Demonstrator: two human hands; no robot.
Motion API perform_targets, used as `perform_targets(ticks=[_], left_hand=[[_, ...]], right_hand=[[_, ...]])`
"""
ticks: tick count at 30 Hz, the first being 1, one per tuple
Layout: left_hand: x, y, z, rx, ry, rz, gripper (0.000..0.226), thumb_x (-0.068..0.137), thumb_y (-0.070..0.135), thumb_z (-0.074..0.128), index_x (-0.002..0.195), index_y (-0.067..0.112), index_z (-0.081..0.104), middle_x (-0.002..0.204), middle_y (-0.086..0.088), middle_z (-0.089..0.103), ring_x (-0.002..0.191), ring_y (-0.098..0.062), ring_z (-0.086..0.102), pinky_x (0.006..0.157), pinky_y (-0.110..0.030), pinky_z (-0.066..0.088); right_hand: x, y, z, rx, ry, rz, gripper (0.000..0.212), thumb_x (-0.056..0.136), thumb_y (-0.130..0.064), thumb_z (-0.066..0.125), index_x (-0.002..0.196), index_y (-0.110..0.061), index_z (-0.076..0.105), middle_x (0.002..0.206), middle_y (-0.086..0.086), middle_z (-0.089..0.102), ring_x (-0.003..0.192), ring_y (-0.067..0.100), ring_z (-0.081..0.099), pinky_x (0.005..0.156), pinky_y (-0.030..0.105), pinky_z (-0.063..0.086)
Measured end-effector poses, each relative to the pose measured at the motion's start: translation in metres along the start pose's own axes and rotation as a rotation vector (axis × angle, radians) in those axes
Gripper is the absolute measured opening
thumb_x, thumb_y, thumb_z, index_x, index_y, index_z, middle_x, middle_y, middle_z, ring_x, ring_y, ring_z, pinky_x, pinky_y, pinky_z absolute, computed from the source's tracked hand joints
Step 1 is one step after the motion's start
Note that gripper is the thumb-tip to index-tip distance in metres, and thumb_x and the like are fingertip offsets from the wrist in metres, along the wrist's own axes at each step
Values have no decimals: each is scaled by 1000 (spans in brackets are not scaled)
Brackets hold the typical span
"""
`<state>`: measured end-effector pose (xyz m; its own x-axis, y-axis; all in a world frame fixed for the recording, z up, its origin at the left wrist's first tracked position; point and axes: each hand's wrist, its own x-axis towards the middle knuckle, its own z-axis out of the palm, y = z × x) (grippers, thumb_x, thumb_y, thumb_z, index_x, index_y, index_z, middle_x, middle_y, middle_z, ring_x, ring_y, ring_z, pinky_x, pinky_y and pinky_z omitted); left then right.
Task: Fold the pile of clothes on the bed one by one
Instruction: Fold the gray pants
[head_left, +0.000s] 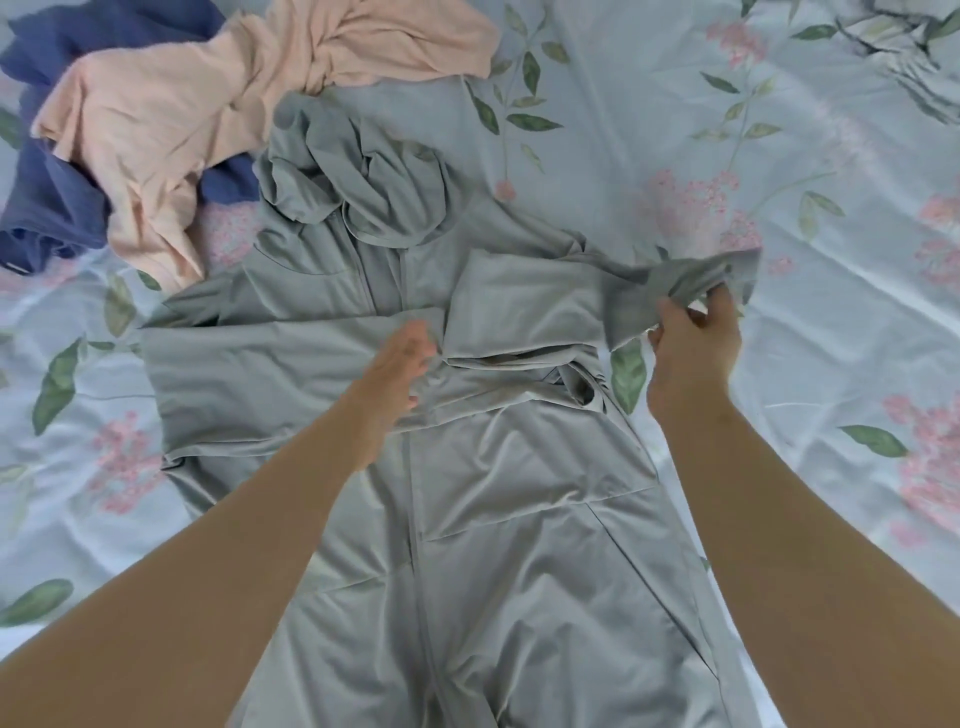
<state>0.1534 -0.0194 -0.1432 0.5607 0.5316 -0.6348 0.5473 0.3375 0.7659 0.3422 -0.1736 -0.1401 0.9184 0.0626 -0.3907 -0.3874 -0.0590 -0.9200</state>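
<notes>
A grey-green hooded zip jacket (519, 493) lies spread front-up on the bed, its hood bunched at the far end. The jacket's left sleeve is folded across the chest. My left hand (400, 369) rests flat on the jacket's middle, fingers straight, beside the zip. My right hand (693, 348) grips the cuff end of the right sleeve (675, 280), lifted a little above the sheet at the jacket's right side.
A peach garment (171, 119) lies crumpled over a dark blue garment (57, 208) at the far left, touching the jacket's hood. The floral bedsheet (805, 156) stretches out to the right and far side.
</notes>
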Motion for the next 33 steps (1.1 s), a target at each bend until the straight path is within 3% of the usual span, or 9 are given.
perform_targets(ticks=[4,6,8,13,16,21,25,29,33], left_hand=[[-15,-1,-47,-655,122,-133,59,90,69,25,123,28,51,115,0,62,105,-17,59,86,-41,46],[-23,-12,-77,-886,191,-180,73,85,76,24,131,26,50,120,-7,61,112,-24,58,91,-45,45],[-31,-24,-99,-984,242,-230,77,82,78,27,136,26,46,126,-10,57,117,-28,55,99,-47,42],[-32,-47,-104,-562,338,-358,34,89,42,60,114,19,56,114,-5,61,87,-18,59,67,-31,47],[-22,-55,-92,-220,390,-261,42,82,16,71,120,9,54,103,-4,62,75,-15,57,51,-20,41],[-16,-49,-104,-246,455,-333,10,81,9,68,87,8,60,94,-11,62,83,-26,59,81,-39,53],[-31,-34,-153,-245,522,-237,19,90,22,62,105,12,57,105,-11,62,96,-29,60,95,-42,49],[-49,-16,-214,-14,632,-121,20,96,32,51,98,14,59,93,-6,58,92,-25,54,81,-36,47],[-62,-5,-253,326,702,-59,20,96,33,48,98,13,51,83,-4,54,84,-28,52,72,-36,42]], right_hand=[[-74,4,44,-669,-685,-639,46,89,-2,54,127,-26,58,90,-1,63,77,13,55,78,23,44],[-101,17,62,-829,-1009,-707,44,86,-2,58,126,-21,61,87,2,66,83,22,59,86,33,44],[-116,29,69,-862,-1136,-539,44,86,-7,60,127,-23,60,84,-10,62,91,15,59,91,28,42],[-114,58,65,-917,-845,-284,30,89,-10,54,114,-23,64,86,-3,60,87,16,58,79,21,41],[-107,64,60,-950,-697,-189,31,91,-8,49,116,-20,62,87,-5,58,88,17,56,82,28,45],[-108,66,59,-921,-609,-125,29,91,-8,46,115,-17,61,90,2,62,86,27,58,82,43,51],[-117,65,68,-943,-559,-154,27,90,-6,46,111,-14,62,77,-4,56,71,20,54,66,32,47],[-129,61,90,-1039,-538,-211,24,88,-8,49,106,-16,60,71,-5,51,66,19,50,60,30,39],[-141,60,109,-1097,-555,-254,28,87,-8,49,112,-14,61,101,10,60,93,30,57,77,37,46]])
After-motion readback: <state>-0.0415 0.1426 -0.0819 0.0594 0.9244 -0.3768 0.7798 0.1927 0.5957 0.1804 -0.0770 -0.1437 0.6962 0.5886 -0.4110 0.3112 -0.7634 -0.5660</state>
